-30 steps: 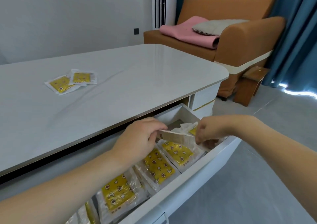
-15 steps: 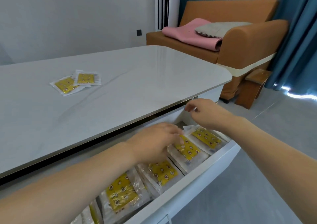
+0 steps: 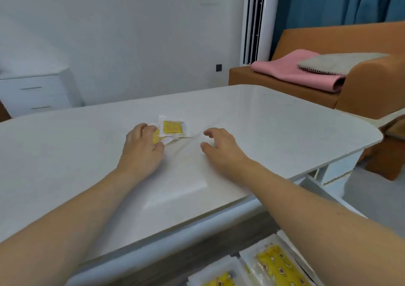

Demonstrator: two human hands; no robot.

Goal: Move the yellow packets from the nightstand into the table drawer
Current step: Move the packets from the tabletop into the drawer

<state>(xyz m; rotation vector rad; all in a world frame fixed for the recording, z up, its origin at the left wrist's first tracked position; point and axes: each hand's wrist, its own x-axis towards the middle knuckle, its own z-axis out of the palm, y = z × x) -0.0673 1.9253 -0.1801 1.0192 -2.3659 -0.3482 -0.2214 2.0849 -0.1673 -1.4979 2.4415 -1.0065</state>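
Observation:
Two yellow packets lie on the white tabletop (image 3: 274, 119). One yellow packet (image 3: 172, 127) shows in full; the other packet (image 3: 157, 138) is half covered by my left hand (image 3: 142, 147), whose fingers rest on it. My right hand (image 3: 221, 147) hovers just right of the packets with loosely bent fingers, holding nothing. At the bottom edge, the pulled-out drawer (image 3: 324, 194) holds more yellow packets (image 3: 278, 263), partly hidden by my right forearm.
A white nightstand (image 3: 37, 88) with drawers stands at the far left against the wall. An orange sofa (image 3: 361, 88) with a pink blanket (image 3: 295, 71) and grey cushion sits behind the table's right end. Blue curtains hang at the back right.
Both hands have left the drawer and moved up over the tabletop to the two packets. The view has tilted up, so most of the drawer is now out of sight.

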